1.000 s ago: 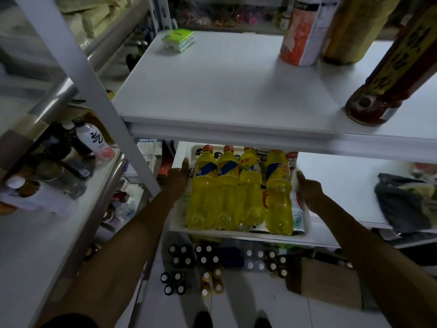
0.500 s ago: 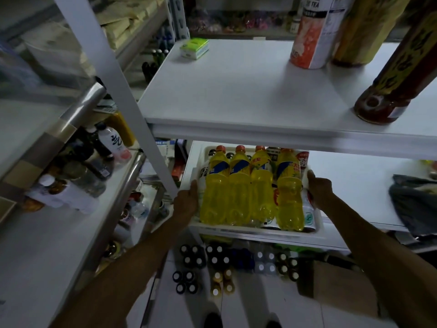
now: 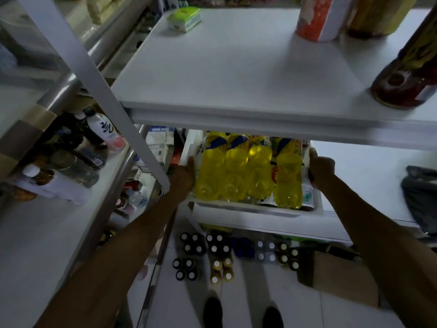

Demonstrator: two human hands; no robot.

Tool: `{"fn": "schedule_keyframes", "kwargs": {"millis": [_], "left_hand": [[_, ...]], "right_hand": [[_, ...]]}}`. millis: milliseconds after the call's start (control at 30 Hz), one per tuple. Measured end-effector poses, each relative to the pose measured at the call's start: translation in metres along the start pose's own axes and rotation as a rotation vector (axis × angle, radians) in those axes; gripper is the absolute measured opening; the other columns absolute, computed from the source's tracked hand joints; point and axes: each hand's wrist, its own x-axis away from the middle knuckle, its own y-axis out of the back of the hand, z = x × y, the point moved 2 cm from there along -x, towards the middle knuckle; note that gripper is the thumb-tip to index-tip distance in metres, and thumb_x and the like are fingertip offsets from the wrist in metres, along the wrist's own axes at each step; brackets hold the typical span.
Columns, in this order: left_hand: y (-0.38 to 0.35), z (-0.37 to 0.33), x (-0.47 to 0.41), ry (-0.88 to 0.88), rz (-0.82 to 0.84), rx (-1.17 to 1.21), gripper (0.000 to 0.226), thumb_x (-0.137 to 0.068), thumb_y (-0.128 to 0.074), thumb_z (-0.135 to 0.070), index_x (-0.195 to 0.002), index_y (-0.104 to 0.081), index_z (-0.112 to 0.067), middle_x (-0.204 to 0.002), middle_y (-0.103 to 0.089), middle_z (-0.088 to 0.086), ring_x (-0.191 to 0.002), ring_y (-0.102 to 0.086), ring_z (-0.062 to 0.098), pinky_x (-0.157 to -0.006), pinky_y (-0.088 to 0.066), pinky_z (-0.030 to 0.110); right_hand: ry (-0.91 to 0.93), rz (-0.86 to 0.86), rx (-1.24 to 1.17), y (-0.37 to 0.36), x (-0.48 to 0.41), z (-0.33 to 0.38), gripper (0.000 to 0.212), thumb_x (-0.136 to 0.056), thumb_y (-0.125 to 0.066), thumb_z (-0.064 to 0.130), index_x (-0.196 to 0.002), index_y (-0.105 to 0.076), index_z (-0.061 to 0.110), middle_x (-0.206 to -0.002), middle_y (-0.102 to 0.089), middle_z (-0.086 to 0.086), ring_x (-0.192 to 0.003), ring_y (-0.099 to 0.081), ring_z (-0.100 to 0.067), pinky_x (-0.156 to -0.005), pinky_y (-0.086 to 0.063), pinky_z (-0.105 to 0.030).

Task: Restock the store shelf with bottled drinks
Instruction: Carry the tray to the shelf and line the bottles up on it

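Four yellow bottles [image 3: 236,171] lay side by side, caps pointing inward, in a white tray [image 3: 255,207], stacked over what looked like cans, mostly hidden. The tray sat at the front left of the lower shelf [image 3: 369,181], its far end tucked under the upper shelf [image 3: 236,67]. The left grip [image 3: 185,174] clasped the tray's left wall, thumb along the rim and fingers hidden beneath. The right grip [image 3: 320,168] was curled round the right wall, thumb up. Neither held a bottle.

Loaded like this, the tray was probably heavy and its thin plastic likely to flex, so a level hold on both side walls near the middle seemed right. The bottles were round, smooth and loose on top, and any tilt could set them rolling off the front. Singly, each would be best taken round its narrowed waist.

Further out, a dark cloth [image 3: 421,197] lay on the same shelf to the right, well apart. Small bottles [image 3: 214,249] stood in clusters on the floor [image 3: 248,292] below.
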Motion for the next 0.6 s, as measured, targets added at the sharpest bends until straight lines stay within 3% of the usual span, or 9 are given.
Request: {"fn": "schedule_keyframes", "kwargs": {"millis": [133,300,367,433,500,600], "left_hand": [[0.000,0.004,-0.001,0.012,0.010,-0.024,0.054,-0.104,-0.031,-0.042,-0.057,-0.030,-0.014,-0.059,-0.032,0.002,-0.054,-0.032,0.014,-0.048,-0.025,0.021],[0.000,0.010,-0.004,0.022,0.047,-0.019,0.058,-0.104,-0.027,-0.046,-0.063,-0.043,-0.009,-0.065,-0.043,0.006,-0.080,-0.047,0.022,-0.073,-0.034,0.028],[0.002,0.013,-0.003,0.045,0.094,0.010,0.064,-0.103,-0.027,-0.049,-0.088,-0.060,0.004,-0.081,-0.055,0.015,-0.087,-0.056,0.028,-0.075,-0.038,0.029],[0.005,0.013,-0.003,0.047,0.131,0.068,0.064,-0.102,-0.031,-0.050,-0.122,-0.056,0.004,-0.108,-0.062,0.020,-0.105,-0.059,0.034,-0.085,-0.044,0.032],[0.011,0.012,0.000,0.048,0.176,0.042,0.060,-0.103,-0.032,-0.046,-0.135,-0.047,0.002,-0.128,-0.056,0.025,-0.116,-0.055,0.038,-0.097,-0.045,0.039],[0.028,0.009,0.012,0.031,0.134,-0.050,0.049,-0.106,-0.031,-0.030,-0.143,-0.037,0.001,-0.135,-0.050,0.025,-0.121,-0.051,0.039,-0.102,-0.043,0.044]], "right_hand": [[-0.065,0.062,0.013,0.003,0.004,0.002,0.050,-0.091,-0.053,0.056,-0.072,-0.044,0.012,-0.073,-0.054,-0.006,-0.062,-0.052,-0.016,-0.064,-0.044,-0.028],[-0.059,0.147,0.213,0.020,0.028,-0.010,0.057,-0.094,-0.042,0.060,-0.093,-0.053,0.004,-0.095,-0.057,-0.016,-0.077,-0.057,-0.028,-0.071,-0.047,-0.035],[-0.047,0.190,0.205,0.029,0.039,-0.025,0.058,-0.093,-0.046,0.058,-0.102,-0.056,0.001,-0.103,-0.061,-0.017,-0.089,-0.059,-0.032,-0.081,-0.049,-0.039],[-0.034,0.242,0.161,0.040,0.053,-0.034,0.054,-0.090,-0.054,0.056,-0.091,-0.058,0.002,-0.105,-0.064,-0.017,-0.092,-0.061,-0.034,-0.080,-0.052,-0.040],[-0.044,0.244,0.217,0.051,0.065,-0.032,0.053,-0.087,-0.058,0.056,-0.083,-0.056,0.003,-0.095,-0.061,-0.014,-0.085,-0.059,-0.032,-0.068,-0.050,-0.036],[0.027,0.134,0.414,0.059,0.085,-0.017,0.062,-0.083,-0.064,0.058,-0.093,-0.058,-0.003,-0.094,-0.064,-0.018,-0.081,-0.062,-0.033,-0.069,-0.051,-0.037]]}}
